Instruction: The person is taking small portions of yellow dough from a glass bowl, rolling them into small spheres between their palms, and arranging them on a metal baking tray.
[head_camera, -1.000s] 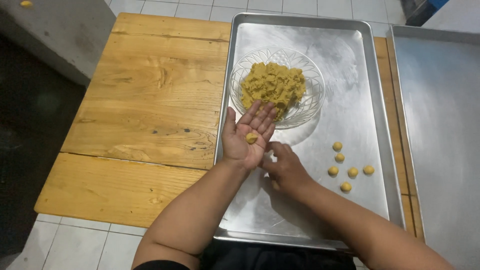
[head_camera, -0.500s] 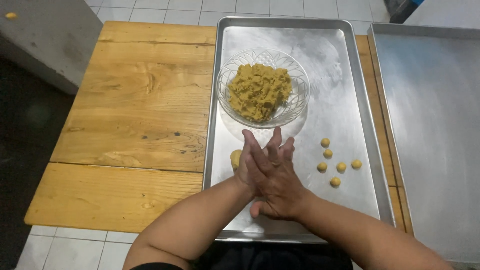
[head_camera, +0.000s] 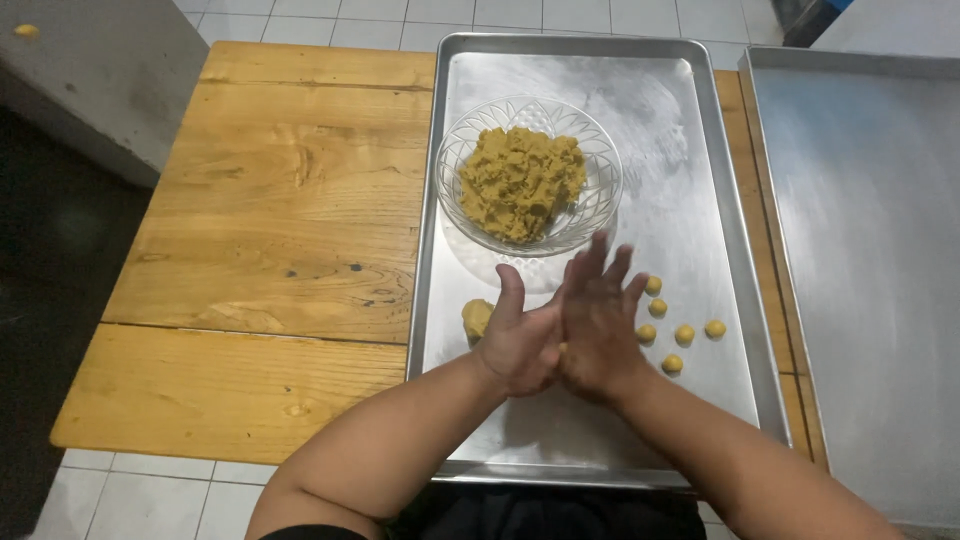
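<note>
One bit of dough (barely visible) sits pressed between left hand and right hand, palms flat together over the metal tray. Five dough balls lie just right; a dough lump left; glass bowl beyond; wooden bench.

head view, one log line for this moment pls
hands: left hand and right hand pressed palm to palm | over: metal tray | nearby: dough lump, glass bowl, five dough balls
</note>
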